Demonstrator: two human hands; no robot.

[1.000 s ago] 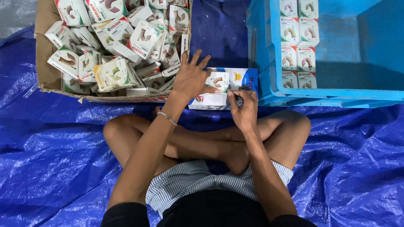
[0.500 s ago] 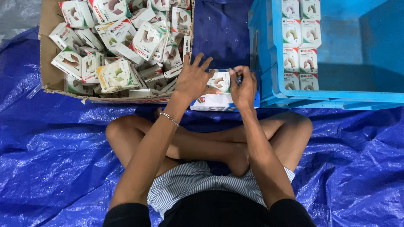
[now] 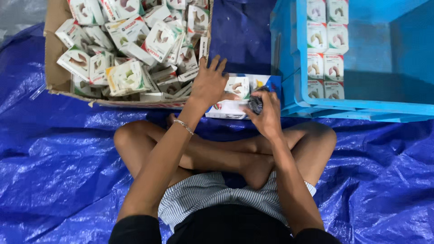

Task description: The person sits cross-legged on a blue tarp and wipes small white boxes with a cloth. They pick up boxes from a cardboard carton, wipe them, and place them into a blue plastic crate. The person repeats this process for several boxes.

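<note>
A white box (image 3: 233, 97) with blue and red corners lies just left of the blue crate (image 3: 361, 106). The left hand (image 3: 209, 83) presses flat on it, fingers spread. The right hand (image 3: 266, 113) is closed around a small dark thing (image 3: 256, 103), mostly hidden. Small white boxes (image 3: 323, 58) stand in rows inside the crate; more are heaped in the cardboard box (image 3: 56, 74), cut off at the top.

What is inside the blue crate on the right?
The blue crate holds small white boxes in two neat columns against its left wall; the rest of its floor shows bare blue. Its right end is out of frame.
</note>
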